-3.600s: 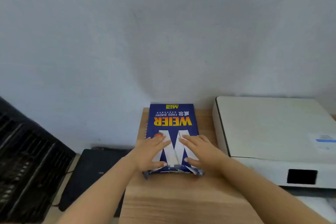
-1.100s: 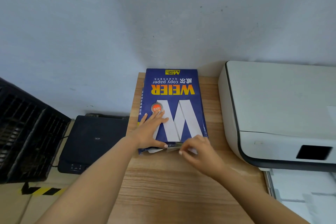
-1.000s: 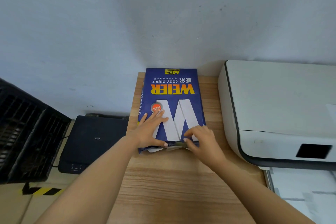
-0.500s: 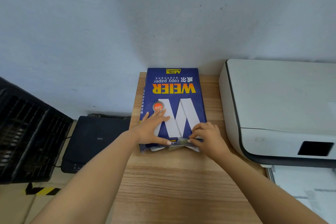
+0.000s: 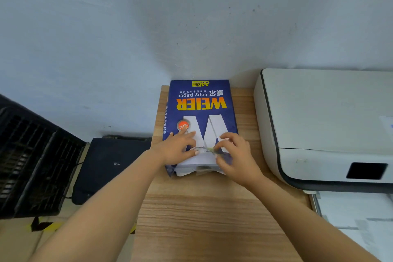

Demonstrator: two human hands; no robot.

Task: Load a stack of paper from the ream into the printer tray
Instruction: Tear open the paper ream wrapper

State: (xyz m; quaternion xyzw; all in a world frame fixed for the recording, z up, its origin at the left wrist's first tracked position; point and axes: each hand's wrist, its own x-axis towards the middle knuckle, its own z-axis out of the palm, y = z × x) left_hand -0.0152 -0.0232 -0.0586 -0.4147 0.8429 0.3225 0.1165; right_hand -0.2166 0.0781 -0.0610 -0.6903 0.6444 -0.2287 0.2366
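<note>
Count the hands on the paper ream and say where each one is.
2. The left hand lies flat on the ream near its torn front end; the right hand pinches the loose wrapper at that same end, right of centre.

A pale blue-grey wall (image 5: 148,27) is rising behind a light wooden table (image 5: 202,219), while a black slatted crate (image 5: 27,161) is sitting low at left.

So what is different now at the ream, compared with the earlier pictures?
The right hand moved from the desk edge onto the near end of the ream and now pulls the torn wrapper back, so white paper shows. The left hand stayed pressing the ream. The printer is unchanged.
</note>
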